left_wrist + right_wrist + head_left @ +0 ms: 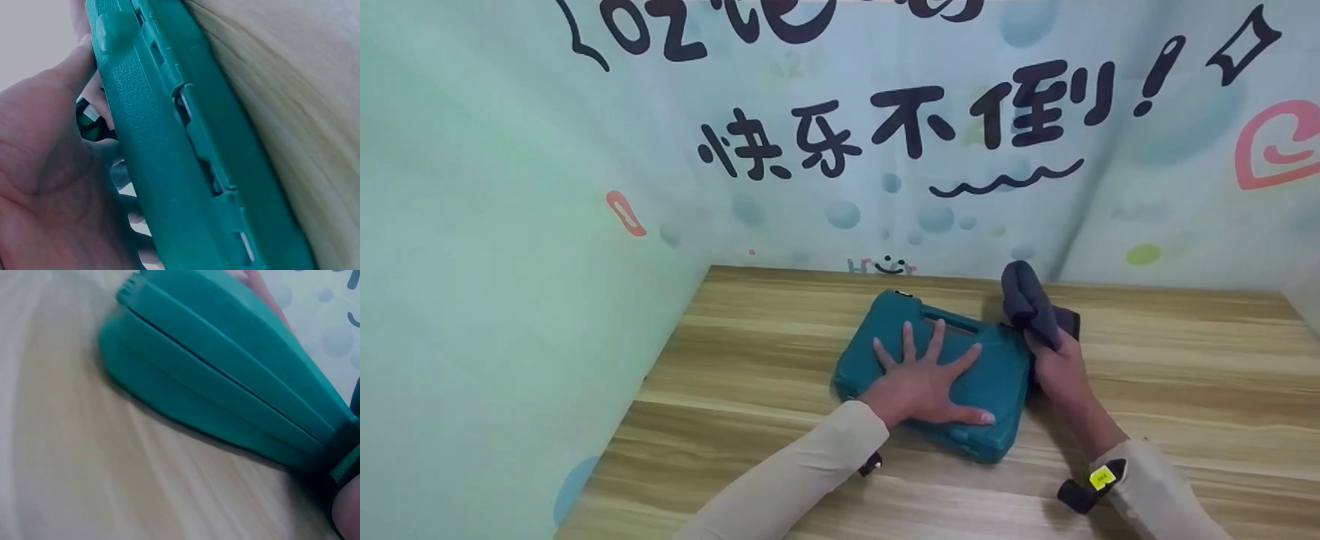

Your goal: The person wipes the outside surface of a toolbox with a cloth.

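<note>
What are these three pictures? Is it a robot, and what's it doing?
No robot here! It's a person working with a bare left hand and right hand. The widest picture comes from a camera worn on the head, looking forward and down. The other two come from cameras worn on the wrists, one on each, so they show things very close up.

On the wood-grain table lies a teal carrying case. The left hand is spread on top of it, fingers wide apart. The right hand holds a dark folded cloth by the case's right edge. Nobody can see what's inside, because the case is closed.
</note>
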Demonstrator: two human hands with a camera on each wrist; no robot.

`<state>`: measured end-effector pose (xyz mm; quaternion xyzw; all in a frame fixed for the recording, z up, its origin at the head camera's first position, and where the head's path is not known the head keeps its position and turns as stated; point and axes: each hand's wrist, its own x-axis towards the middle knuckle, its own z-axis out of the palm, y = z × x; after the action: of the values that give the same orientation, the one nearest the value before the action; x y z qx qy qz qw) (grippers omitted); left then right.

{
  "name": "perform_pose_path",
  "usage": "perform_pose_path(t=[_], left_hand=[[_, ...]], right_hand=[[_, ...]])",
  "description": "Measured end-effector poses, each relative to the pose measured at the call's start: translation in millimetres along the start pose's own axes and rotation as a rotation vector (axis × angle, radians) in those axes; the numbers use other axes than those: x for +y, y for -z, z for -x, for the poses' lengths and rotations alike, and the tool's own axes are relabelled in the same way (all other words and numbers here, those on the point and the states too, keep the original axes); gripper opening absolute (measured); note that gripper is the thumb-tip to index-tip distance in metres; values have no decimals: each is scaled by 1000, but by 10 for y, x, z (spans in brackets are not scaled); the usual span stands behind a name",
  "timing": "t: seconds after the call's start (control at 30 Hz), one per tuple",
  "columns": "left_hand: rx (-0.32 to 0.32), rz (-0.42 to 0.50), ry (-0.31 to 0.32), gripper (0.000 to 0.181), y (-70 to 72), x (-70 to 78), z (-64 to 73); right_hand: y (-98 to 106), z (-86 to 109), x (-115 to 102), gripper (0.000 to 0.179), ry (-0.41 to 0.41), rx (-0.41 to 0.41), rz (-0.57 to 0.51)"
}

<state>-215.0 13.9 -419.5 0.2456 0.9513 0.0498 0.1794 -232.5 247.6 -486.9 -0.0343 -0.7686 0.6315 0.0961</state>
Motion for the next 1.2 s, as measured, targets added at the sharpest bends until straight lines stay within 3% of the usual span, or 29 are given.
perform_pose_path(t=[0.37, 0.57, 0.8, 1.03, 1.2], left_hand=[[4, 7, 76, 91, -19, 94, -30], [-3, 29, 130, 88, -23, 119, -86], [26, 39, 182, 91, -2, 90, -166], [36, 13, 203, 92, 6, 73, -197], [45, -2, 204, 90, 4, 76, -206]], right_hand=[[-112, 285, -73, 42, -50, 15, -116], [-212, 396, -92, 36, -61, 67, -102], [-280, 596, -89, 33, 8, 55, -85], [-305, 830, -123, 20, 4, 73, -50], [-301, 911, -159, 22, -24, 66, -33]])
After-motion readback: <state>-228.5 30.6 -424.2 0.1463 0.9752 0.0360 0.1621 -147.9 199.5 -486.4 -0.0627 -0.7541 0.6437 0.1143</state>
